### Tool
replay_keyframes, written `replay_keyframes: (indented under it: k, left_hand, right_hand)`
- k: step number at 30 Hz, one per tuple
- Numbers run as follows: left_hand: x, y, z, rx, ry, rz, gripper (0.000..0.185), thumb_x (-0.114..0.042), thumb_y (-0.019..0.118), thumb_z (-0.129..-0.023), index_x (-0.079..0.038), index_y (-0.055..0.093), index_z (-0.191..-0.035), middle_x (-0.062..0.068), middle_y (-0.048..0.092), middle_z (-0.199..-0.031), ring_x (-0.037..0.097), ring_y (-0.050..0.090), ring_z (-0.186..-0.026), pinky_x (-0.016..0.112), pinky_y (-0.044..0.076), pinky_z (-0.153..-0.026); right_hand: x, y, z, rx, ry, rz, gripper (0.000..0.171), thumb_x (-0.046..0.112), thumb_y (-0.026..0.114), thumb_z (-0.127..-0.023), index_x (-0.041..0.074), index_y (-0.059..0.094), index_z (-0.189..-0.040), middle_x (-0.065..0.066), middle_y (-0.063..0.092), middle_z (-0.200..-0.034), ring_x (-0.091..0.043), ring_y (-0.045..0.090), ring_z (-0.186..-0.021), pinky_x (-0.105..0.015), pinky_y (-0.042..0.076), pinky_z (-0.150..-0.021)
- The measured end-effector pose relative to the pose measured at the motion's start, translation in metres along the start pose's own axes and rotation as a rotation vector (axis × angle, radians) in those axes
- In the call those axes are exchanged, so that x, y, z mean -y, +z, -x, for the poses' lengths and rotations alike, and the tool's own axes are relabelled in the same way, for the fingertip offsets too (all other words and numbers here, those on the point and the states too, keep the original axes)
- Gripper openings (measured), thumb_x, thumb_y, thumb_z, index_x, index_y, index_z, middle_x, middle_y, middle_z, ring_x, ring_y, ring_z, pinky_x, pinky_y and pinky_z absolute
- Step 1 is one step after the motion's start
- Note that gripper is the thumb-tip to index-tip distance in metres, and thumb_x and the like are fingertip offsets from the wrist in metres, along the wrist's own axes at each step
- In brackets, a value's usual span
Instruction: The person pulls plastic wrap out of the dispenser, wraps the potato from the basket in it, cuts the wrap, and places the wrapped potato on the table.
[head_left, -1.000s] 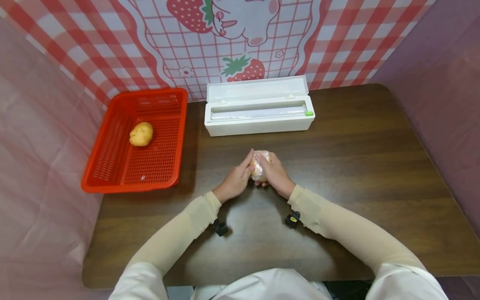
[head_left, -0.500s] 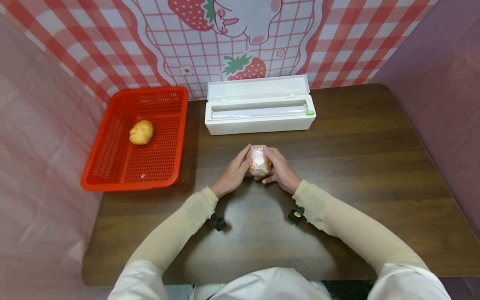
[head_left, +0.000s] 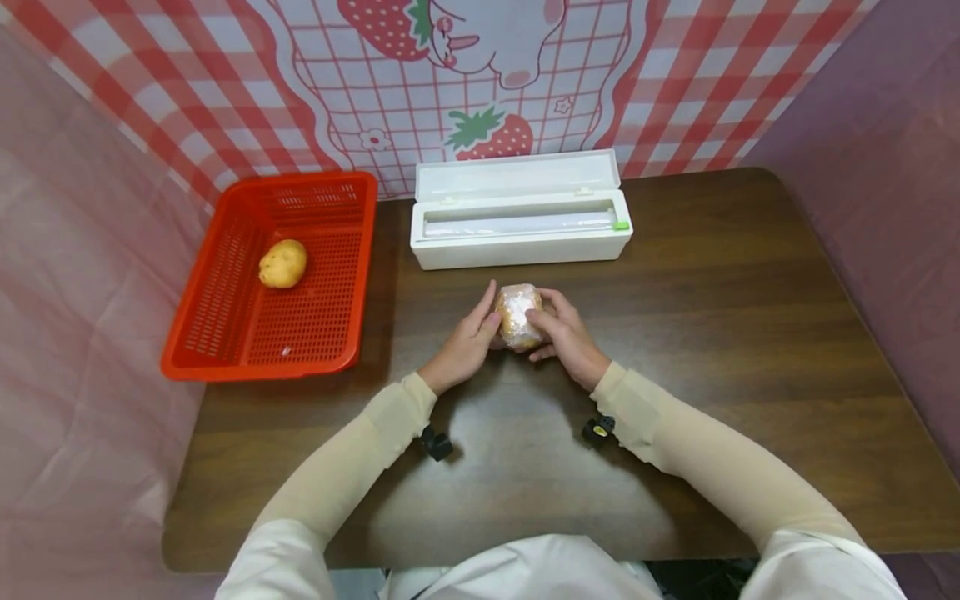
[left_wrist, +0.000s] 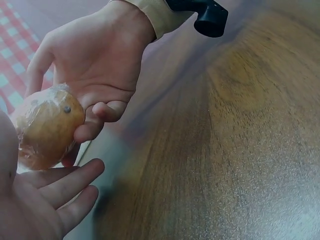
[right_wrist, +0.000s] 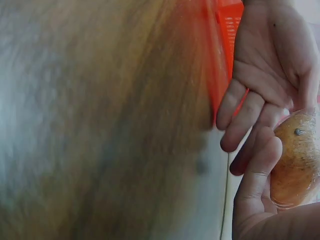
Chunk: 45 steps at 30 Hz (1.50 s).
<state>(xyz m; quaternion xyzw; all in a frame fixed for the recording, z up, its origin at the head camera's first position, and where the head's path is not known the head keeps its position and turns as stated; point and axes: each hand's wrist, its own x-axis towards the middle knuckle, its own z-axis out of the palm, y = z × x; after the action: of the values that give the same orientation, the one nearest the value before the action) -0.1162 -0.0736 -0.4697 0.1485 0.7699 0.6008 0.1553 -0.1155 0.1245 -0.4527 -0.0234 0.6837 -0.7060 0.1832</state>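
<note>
A potato (head_left: 518,315) wrapped in clear cling film is held between the two hands, over the middle of the table. My right hand (head_left: 567,338) grips it from the right, thumb lying across its top. On its other side, my left hand (head_left: 467,343) touches it with the thumb, and its fingers stay fairly straight. Film wrinkles and a dark spot show on the potato (left_wrist: 52,127) in the left wrist view. From the right wrist, the left palm (right_wrist: 272,50) faces the camera, and the right thumb (right_wrist: 260,167) lies against the potato. Its underside is hidden.
At the left stands a red plastic basket (head_left: 350,317) with one bare potato (head_left: 282,264) inside. Behind the hands is a white cling film dispenser (head_left: 521,250), lid raised, a roll inside and a green slider (head_left: 621,226) at its right end. All stand on a brown wooden table (head_left: 750,333).
The wrapped potato has moved slightly away from the body and turned between the hands. My right thumb has shifted over its top, and the left fingers have straightened beside it.
</note>
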Motion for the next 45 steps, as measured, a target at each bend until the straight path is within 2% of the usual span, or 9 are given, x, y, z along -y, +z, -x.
replay_keyframes:
  k: [3,5,6,12,15,21,28,34,45]
  left_hand:
    - [-0.001,0.000,0.001,0.015,-0.015,0.069,0.059,-0.020,0.033,-0.112,-0.011,0.005,-0.163,0.028,0.055,-0.139,0.037,0.068,-0.106,0.040,0.051,-0.099]
    - [-0.002,-0.001,0.002,0.028,-0.024,0.104,0.058,-0.018,0.032,-0.112,-0.010,0.005,-0.162,0.029,0.063,-0.126,0.039,0.070,-0.099,0.041,0.053,-0.095]
    - [-0.002,-0.001,0.002,0.031,-0.027,0.109,0.058,-0.018,0.032,-0.112,-0.009,0.005,-0.162,0.028,0.064,-0.125,0.039,0.070,-0.098,0.042,0.052,-0.097]
    - [-0.001,0.000,0.003,0.015,-0.039,0.051,0.055,-0.018,0.033,-0.112,-0.007,0.013,-0.162,0.023,0.063,-0.130,0.033,0.071,-0.100,0.047,0.037,-0.112]
    - [-0.001,0.000,0.003,0.008,-0.041,0.032,0.055,-0.020,0.034,-0.112,-0.006,0.015,-0.161,0.022,0.065,-0.128,0.032,0.071,-0.101,0.048,0.034,-0.114]
    - [0.001,-0.001,0.004,0.010,-0.055,-0.002,0.053,-0.022,0.033,-0.112,-0.008,0.017,-0.161,0.018,0.067,-0.127,0.027,0.071,-0.102,0.047,0.035,-0.114]
    - [0.003,-0.002,0.007,0.031,-0.062,-0.011,0.053,-0.025,0.033,-0.112,-0.010,0.020,-0.161,0.013,0.067,-0.127,0.023,0.070,-0.105,0.047,0.033,-0.115]
    - [0.007,-0.004,0.010,0.037,-0.060,0.022,0.053,-0.024,0.033,-0.112,-0.008,0.020,-0.161,0.012,0.067,-0.128,0.023,0.070,-0.106,0.046,0.031,-0.116]
    - [0.013,-0.004,0.011,0.034,-0.040,0.024,0.051,-0.024,0.034,-0.112,-0.007,0.025,-0.160,0.010,0.068,-0.124,0.021,0.069,-0.107,0.046,0.032,-0.116]
  right_hand:
    - [0.003,-0.004,0.001,-0.020,-0.012,0.015,0.058,0.025,0.050,-0.102,0.000,0.031,-0.150,-0.026,0.057,-0.119,-0.026,0.071,-0.074,-0.035,0.057,-0.059]
    - [0.005,-0.007,0.001,-0.032,-0.012,0.015,0.057,0.024,0.049,-0.102,0.000,0.030,-0.150,-0.026,0.057,-0.120,-0.025,0.071,-0.073,-0.035,0.057,-0.059]
    - [0.006,-0.009,0.001,-0.038,-0.013,0.010,0.057,0.024,0.049,-0.102,0.000,0.030,-0.150,-0.026,0.056,-0.120,-0.025,0.071,-0.073,-0.035,0.057,-0.058]
    - [0.010,-0.019,0.001,-0.063,-0.024,-0.004,0.056,0.021,0.048,-0.101,-0.001,0.029,-0.149,-0.027,0.054,-0.122,-0.022,0.071,-0.071,-0.033,0.056,-0.057]
    - [0.014,-0.023,0.000,-0.075,-0.024,-0.008,0.056,0.020,0.048,-0.101,0.000,0.029,-0.149,-0.024,0.054,-0.120,-0.022,0.071,-0.071,-0.033,0.056,-0.057]
    - [0.024,-0.039,0.001,-0.102,-0.052,-0.019,0.052,0.021,0.046,-0.102,0.001,0.031,-0.147,-0.017,0.057,-0.110,-0.020,0.071,-0.070,-0.029,0.055,-0.056]
    - [0.036,-0.065,0.005,-0.157,-0.080,-0.043,0.031,0.020,0.045,-0.102,0.010,0.044,-0.132,-0.008,0.064,-0.095,-0.020,0.071,-0.066,-0.026,0.053,-0.052]
    - [0.045,-0.087,0.011,-0.196,-0.116,-0.092,0.023,0.020,0.044,-0.103,0.017,0.049,-0.126,-0.005,0.065,-0.093,-0.019,0.071,-0.067,-0.025,0.052,-0.051]
    - [0.047,-0.113,0.019,-0.233,-0.132,-0.134,0.021,0.021,0.044,-0.105,0.016,0.052,-0.123,-0.004,0.065,-0.095,-0.018,0.071,-0.067,-0.024,0.051,-0.049]
